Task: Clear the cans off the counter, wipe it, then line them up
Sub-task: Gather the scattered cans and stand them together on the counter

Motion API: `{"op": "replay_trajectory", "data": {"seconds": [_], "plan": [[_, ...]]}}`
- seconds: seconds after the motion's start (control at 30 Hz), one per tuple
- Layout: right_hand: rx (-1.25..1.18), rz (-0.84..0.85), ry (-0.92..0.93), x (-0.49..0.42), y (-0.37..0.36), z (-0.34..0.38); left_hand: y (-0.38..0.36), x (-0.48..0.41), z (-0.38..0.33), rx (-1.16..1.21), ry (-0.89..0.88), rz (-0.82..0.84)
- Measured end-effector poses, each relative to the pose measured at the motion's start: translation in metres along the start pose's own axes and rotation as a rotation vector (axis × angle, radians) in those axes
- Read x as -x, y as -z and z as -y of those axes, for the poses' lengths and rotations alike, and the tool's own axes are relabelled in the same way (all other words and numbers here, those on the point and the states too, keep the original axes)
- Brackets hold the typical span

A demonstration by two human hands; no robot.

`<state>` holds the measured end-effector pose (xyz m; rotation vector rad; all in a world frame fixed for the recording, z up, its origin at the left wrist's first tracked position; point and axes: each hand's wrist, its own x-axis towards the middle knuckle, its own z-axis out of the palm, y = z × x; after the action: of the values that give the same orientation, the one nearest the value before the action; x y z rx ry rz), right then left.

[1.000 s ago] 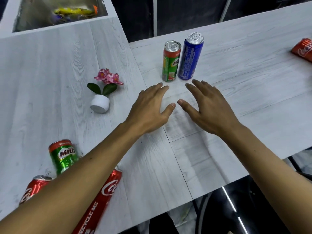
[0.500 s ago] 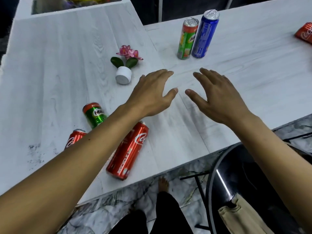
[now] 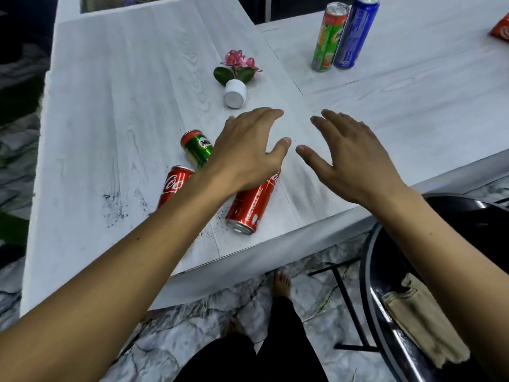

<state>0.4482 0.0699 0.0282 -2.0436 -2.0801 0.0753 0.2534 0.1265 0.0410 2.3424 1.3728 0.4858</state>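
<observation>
Three cans lie on their sides near the front of the counter (image 3: 124, 92). The long red can (image 3: 252, 205) is closest to the front edge. The small red can (image 3: 175, 183) is partly hidden behind the left arm. The fallen green can (image 3: 197, 147) lies just past it. Two more cans stand up at the back, the tall green can (image 3: 327, 37) and the blue can (image 3: 354, 33), right beside each other. The far red can (image 3: 501, 30) peeks in at the right side, cut off, so I cannot tell how it lies.

The left hand (image 3: 245, 153) is flat with straight fingers and holds nothing. It covers the top end of the long red can. The right hand (image 3: 349, 161) is flat and spread too, with nothing in it. I cannot tell if either hand touches the counter.

What could go wrong? I think the cans lying down can roll. A bump from the left arm could send the long red can off the edge to the floor, near the bare foot (image 3: 281, 283). The little flower pot (image 3: 235, 89) is near the left fingertips and could tip if knocked. The two standing cans are tall and thin, so hitting one could topple both.

Count: six cans, made up of three red, two green and one blue. One flower pot. One tan cloth (image 3: 424, 321) on a black chair (image 3: 451, 213). Dark specks (image 3: 115, 205) dirty the counter, so no wiping looks done yet.
</observation>
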Motion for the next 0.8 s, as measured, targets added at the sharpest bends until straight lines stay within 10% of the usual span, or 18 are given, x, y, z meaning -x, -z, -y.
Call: {"op": "replay_trajectory", "data": {"seconds": [0.8], "plan": [[-0.287,0.0,-0.345,0.064,-0.029,0.119,0.044,0.139,0.079,0.015,0.197,-0.177]]}}
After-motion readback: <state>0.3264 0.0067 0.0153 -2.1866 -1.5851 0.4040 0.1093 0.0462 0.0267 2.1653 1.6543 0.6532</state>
